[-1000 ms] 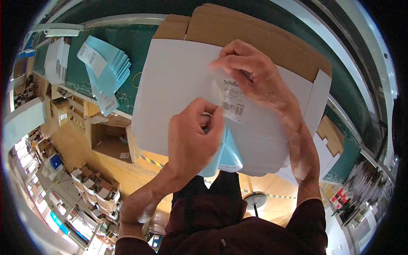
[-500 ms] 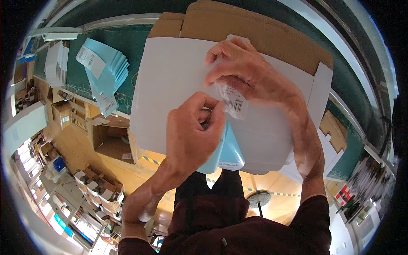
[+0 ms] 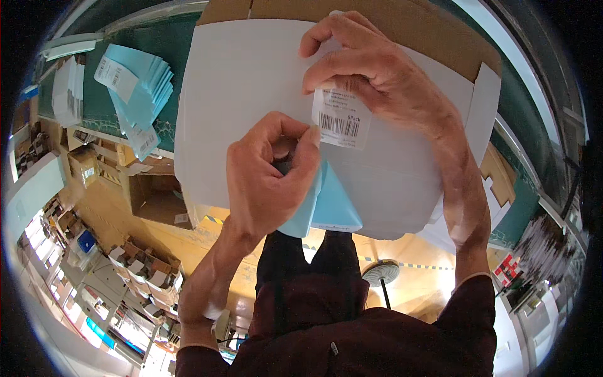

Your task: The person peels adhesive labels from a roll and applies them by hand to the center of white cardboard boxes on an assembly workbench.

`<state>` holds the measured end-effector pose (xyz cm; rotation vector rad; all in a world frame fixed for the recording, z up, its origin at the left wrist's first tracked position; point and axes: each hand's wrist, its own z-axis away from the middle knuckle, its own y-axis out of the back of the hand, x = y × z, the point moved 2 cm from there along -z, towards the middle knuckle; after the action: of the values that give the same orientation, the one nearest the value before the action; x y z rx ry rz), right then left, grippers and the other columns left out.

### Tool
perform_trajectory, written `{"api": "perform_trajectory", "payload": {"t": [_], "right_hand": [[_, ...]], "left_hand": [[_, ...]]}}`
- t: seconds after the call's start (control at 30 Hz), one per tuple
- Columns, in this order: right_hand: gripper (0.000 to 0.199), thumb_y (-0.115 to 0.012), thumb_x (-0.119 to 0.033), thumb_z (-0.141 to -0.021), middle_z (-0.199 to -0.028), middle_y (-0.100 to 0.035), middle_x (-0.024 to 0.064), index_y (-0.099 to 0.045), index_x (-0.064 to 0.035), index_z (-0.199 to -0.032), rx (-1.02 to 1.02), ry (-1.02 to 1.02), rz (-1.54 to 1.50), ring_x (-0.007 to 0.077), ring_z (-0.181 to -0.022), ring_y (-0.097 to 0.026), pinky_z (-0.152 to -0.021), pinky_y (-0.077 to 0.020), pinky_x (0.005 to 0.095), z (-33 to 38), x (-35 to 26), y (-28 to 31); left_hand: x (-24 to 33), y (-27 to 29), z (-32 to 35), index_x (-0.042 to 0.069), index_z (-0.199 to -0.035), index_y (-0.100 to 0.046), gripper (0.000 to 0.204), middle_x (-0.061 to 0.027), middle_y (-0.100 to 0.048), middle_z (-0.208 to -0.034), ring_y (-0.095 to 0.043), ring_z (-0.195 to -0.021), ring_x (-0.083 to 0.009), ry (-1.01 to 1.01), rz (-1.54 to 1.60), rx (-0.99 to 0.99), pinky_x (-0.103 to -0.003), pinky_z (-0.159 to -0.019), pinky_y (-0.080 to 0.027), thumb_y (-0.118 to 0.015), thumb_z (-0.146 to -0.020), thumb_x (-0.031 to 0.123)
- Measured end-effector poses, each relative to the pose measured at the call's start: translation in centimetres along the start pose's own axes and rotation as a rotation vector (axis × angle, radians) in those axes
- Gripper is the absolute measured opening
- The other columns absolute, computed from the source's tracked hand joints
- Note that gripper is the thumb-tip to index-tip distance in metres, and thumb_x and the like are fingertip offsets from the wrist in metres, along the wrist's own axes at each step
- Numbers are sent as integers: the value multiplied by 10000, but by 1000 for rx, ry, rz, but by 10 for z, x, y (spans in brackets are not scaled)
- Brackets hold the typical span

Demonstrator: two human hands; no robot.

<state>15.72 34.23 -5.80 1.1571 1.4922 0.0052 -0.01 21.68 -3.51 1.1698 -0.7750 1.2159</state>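
Fingers of my right hand (image 3: pixel 377 75) pinch the top edge of a white barcode label (image 3: pixel 341 118), which hangs down from them in front of the big white cardboard sheet (image 3: pixel 245 81). The label's lower left corner sits right at the thumb of my left hand (image 3: pixel 267 176), touching or nearly so; I cannot tell which. My left hand is curled narrow, thumb pressed toward the bent fingers, gripping a light blue folded packet (image 3: pixel 326 204) whose lower end sticks out below and to the right of my fist. Something dark shows inside the curl of those fingers, too hidden to make out.

The white sheet fills the middle of the scene, with its brown cardboard side (image 3: pixel 377 16) showing along the far edge and a flap (image 3: pixel 485 100) standing out at the right. It lies over a dark green table (image 3: pixel 163 44). On that table, well to the left, a fanned stack of light blue packets (image 3: pixel 141 88) lies with white labels on some of them, and further left sits a small pile of white sheets (image 3: pixel 63 91). Near me are my dark red sleeves (image 3: pixel 352 339), and left of them the floor holds open cardboard boxes (image 3: pixel 147 201).
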Motion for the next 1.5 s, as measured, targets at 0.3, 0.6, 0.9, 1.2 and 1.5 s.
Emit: {"api": "perform_trajectory", "payload": {"t": [0.3,0.6,0.9,1.2,1.5], "right_hand": [[350,-743,-107,-848,-1145,-614,80,-668,-88,-1189,-70,125,-133,257,-1107,-545,-989,-410,441,-5,11,1],[117,-729,-76,-857,-1054,-593,52,-719,-111,-967,-66,52,-61,215,-1024,-553,-917,-450,360,-7,4,4],[126,-760,-79,-826,-1078,-571,68,-729,-125,-939,43,133,-73,212,-1032,-563,-841,-508,339,-5,7,-3],[126,-757,-76,-823,-1092,-565,80,-722,-95,-943,10,75,-90,223,-1017,-558,-834,-503,352,-2,8,3],[124,-735,10,-776,-1100,-579,92,-715,-46,-885,58,66,-60,177,-913,-596,-704,-492,289,-3,-5,6]], "left_hand": [[-13,0,2,0,-839,-624,107,9,-620,-608,-489,-566,19,-69,68,21,-175,-503,-363,-669,-918,57],[-10,1,2,-8,-850,-626,92,-7,-653,-652,-562,-609,3,-98,56,48,-169,-537,-414,-673,-912,42],[-7,5,5,-17,-847,-628,81,12,-634,-633,-538,-589,12,-32,2,30,-163,-526,-403,-679,-894,26],[-5,-1,5,-17,-832,-614,76,18,-612,-606,-507,-559,19,-80,29,40,-160,-495,-369,-674,-878,-12],[-9,0,5,-4,-820,-600,98,14,-587,-564,-490,-526,17,-141,-32,29,-169,-470,-350,-687,-853,-34]]}}
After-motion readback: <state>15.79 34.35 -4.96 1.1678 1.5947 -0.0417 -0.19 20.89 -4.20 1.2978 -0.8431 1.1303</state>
